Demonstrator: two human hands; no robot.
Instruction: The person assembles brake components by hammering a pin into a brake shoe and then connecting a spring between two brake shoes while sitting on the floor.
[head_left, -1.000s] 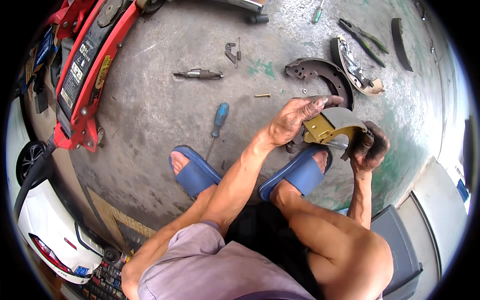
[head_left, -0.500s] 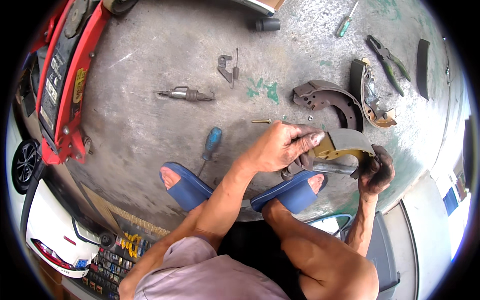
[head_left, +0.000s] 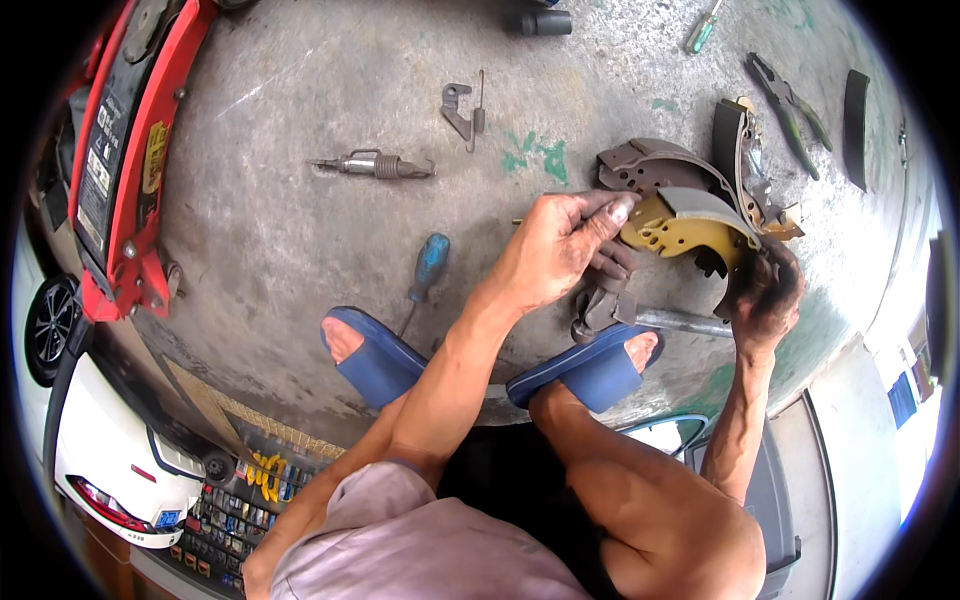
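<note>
A curved brake shoe [head_left: 690,236] with a yellowish-gold web and grey lining is held up between my two hands. My left hand [head_left: 575,245] pinches its left end between thumb and fingers. Around its right end, the blackened fingers of my right hand [head_left: 768,298] are wrapped. Just behind it on the floor lies a dark brown, worn brake shoe [head_left: 650,158], partly covered by the held one. Below it, a hammer [head_left: 603,308] with a metal handle rests by my right foot.
Farther right lie another brake shoe [head_left: 728,140] with small hardware, pliers [head_left: 790,112] and a curved strip [head_left: 856,130]. Leftward are a blue-handled screwdriver [head_left: 430,265], a spring assembly [head_left: 375,165] and a lever [head_left: 458,112]. A red jack [head_left: 150,190] stands at far left.
Both hands have moved the gold brake shoe away from me, and it is tilted so more of its web shows. It now overlaps the dark shoe, and more of the hammer is visible.
</note>
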